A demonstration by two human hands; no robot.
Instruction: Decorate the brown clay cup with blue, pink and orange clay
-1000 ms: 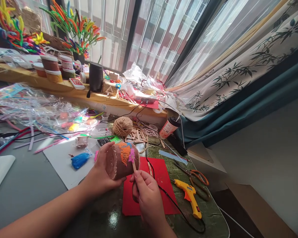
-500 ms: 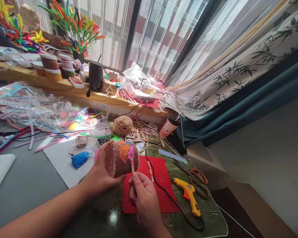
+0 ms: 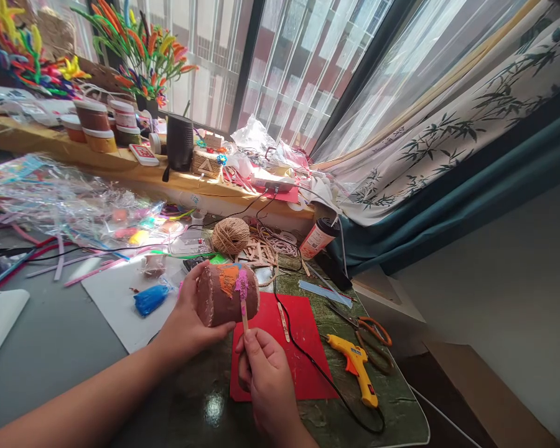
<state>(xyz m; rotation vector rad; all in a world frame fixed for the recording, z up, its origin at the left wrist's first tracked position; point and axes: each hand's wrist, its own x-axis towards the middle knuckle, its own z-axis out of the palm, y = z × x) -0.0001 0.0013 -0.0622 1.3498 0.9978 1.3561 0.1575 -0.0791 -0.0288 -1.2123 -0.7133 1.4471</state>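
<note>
A brown, clay-coated cylindrical pot (image 3: pixel 219 305) lies tilted on its side in the air, gripped around its left end by my left hand (image 3: pixel 191 323). Orange, blue and pink-purple clay patches are smeared on its surface. Pinched between the thumb and fingers of my right hand (image 3: pixel 266 367) is a wooden craft stick (image 3: pixel 244 316). The stick's upper end touches the pink-purple clay (image 3: pixel 241 284) on the pot. Beneath the hands lies a red sheet (image 3: pixel 303 348), with a second craft stick (image 3: pixel 284 322) on it.
A yellow glue gun (image 3: pixel 354 367) and orange-handled scissors (image 3: pixel 373 330) lie at right. Behind the pot sit a twine ball (image 3: pixel 231 236) and a lidded paper cup (image 3: pixel 320 238). Blue clay in a wrapper (image 3: pixel 150 300) rests on white paper at left. A black cord (image 3: pixel 315 366) crosses the red sheet.
The pot has shifted slightly left and turned a little in my left hand. My right hand and the stick have moved slightly left and down, with the stick's tip still against the pink-purple clay.
</note>
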